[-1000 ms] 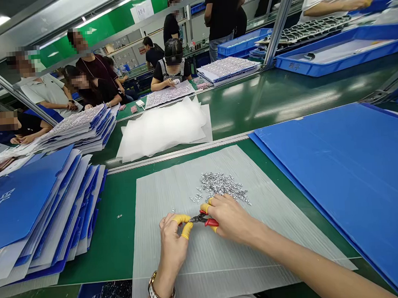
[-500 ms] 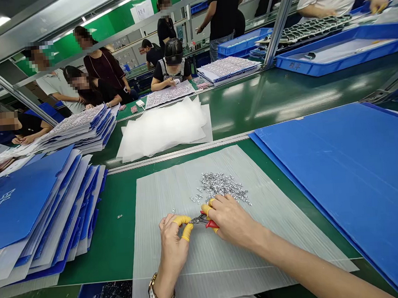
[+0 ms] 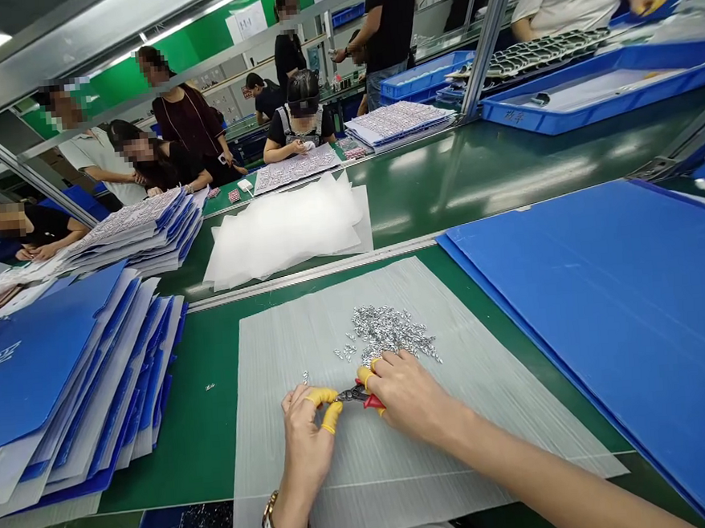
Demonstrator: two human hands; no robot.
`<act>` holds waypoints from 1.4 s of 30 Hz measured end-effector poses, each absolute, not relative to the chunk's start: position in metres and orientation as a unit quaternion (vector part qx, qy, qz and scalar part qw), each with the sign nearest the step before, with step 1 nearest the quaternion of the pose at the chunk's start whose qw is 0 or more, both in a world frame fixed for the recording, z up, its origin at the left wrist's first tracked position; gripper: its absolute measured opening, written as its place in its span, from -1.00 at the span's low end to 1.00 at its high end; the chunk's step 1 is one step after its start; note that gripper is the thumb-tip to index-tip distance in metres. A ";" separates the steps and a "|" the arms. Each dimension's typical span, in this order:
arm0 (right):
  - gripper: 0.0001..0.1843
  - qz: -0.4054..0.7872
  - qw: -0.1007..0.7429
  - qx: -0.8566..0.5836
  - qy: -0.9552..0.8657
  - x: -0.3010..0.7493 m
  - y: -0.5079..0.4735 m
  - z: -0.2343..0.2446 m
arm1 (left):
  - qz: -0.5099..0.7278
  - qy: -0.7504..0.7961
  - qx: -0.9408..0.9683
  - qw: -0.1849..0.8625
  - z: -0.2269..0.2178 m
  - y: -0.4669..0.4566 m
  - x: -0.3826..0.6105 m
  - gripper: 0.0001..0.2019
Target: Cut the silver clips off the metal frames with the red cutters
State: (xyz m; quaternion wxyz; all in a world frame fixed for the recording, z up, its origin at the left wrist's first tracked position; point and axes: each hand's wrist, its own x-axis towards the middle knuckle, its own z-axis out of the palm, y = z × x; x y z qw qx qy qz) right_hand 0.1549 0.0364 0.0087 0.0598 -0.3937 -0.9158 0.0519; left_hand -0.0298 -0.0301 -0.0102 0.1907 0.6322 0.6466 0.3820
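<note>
The right hand point(image 3: 407, 397) holds red pliers point(image 3: 365, 396) tight. The left hand point(image 3: 305, 444) pinches their tip with yellow-capped fingers. They sit on a gray sheet point(image 3: 337, 474), just below silver bits point(image 3: 387, 334).

In front of you: ribbed sheet point(image 3: 368, 488) on surface point(image 3: 178, 445) | metal parts point(image 3: 390, 334) on sheet | left: board stack point(image 3: 76, 380) | right: flat board point(image 3: 603, 319) | behind: foam wrap point(image 3: 283, 228)

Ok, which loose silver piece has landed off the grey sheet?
The small silver piece on the green mat, left of the grey corrugated sheet; the pile of silver pieces lies on that sheet.
</note>
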 end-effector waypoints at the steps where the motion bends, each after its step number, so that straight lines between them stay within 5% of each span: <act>1: -0.76 0.056 0.062 -0.400 -0.913 0.156 0.037 0.010 | 0.389 0.652 0.616 0.211 -0.011 -0.029 -0.030 -0.93; 7: -0.89 0.245 0.119 -0.457 -0.847 0.162 0.048 0.011 | 0.441 0.659 0.475 0.382 -0.016 -0.020 -0.029 -0.85; 12: -0.81 0.458 0.184 -0.440 -0.750 0.146 0.054 0.004 | 0.456 0.649 0.462 0.398 -0.017 -0.016 -0.024 -0.84; 21: -0.97 0.506 0.243 -0.423 -0.711 0.120 0.046 -0.013 | 0.499 0.617 0.417 0.443 -0.020 -0.017 -0.021 -0.80; 27: -0.88 0.661 0.295 -0.401 -0.561 0.123 0.052 -0.019 | 0.521 0.615 0.340 0.484 -0.015 -0.007 -0.021 -0.80; 36: -0.85 0.666 0.313 -0.418 -0.533 0.134 0.055 -0.015 | 0.501 0.624 0.402 0.445 -0.021 0.001 -0.013 -0.84; 42: -0.79 0.537 0.327 -0.476 -0.615 0.148 0.063 -0.022 | 0.475 0.641 0.472 0.374 -0.033 0.008 0.006 -0.89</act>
